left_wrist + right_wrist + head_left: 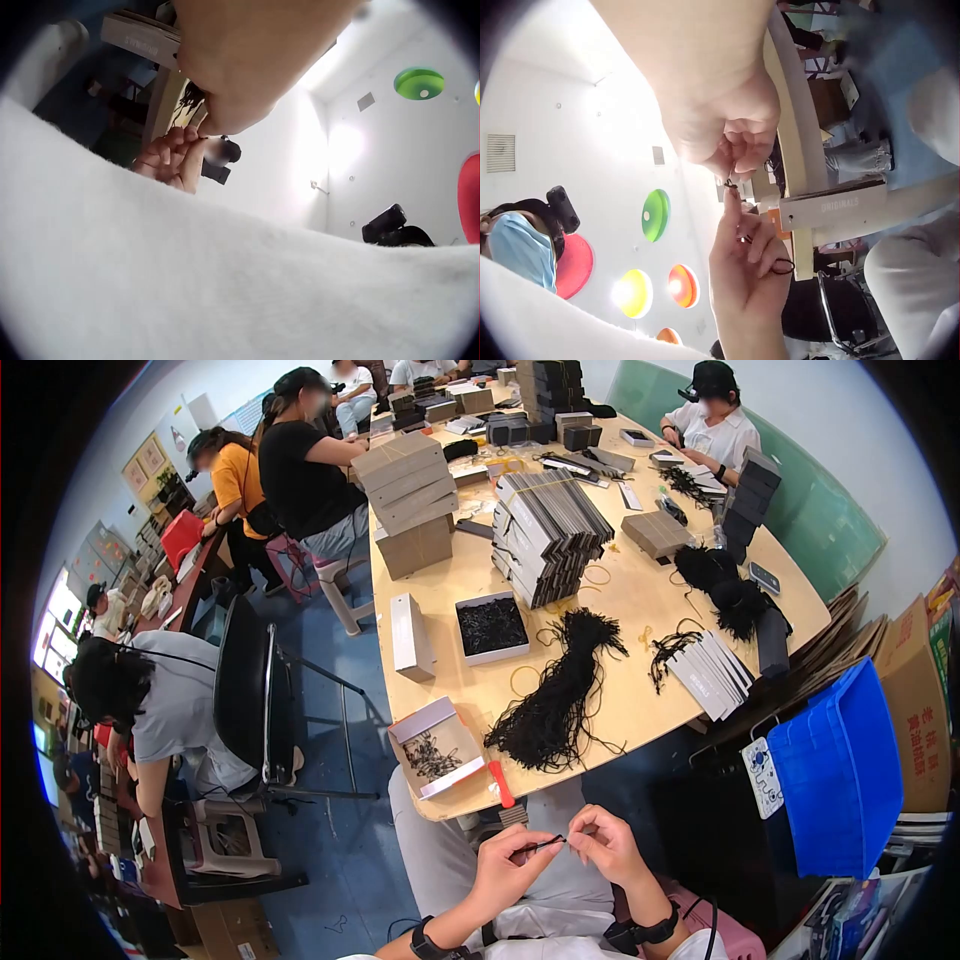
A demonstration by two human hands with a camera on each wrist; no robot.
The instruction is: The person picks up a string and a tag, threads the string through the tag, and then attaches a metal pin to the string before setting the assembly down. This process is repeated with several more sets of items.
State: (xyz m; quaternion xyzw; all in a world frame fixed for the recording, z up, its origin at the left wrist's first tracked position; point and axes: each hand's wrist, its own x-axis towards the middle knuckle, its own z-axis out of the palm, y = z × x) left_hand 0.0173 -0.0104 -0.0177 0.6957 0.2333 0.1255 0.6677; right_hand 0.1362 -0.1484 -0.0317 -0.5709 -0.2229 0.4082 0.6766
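In front of the lap, my left hand (508, 862) pinches a thin black cord (550, 842) between thumb and fingers. My right hand (607, 847) meets it from the other side, fingertips pinched at the cord's end. In the right wrist view a small dark knot (731, 184) shows between the fingertips of both hands, and a loop of cord (783, 266) sticks out from the left hand's curled fingers. Nearest on the table is an open box (466, 772) with small black cord pieces inside. Beside it lies a large bundle of black cords (560, 695).
A red-handled tool (501, 785) lies at the table's near edge. Further back are a box of black pieces (493, 628), a strapped stack of grey boxes (545, 540) and white tags with cords (710, 675). A blue bin (840, 770) stands right. Other people sit around.
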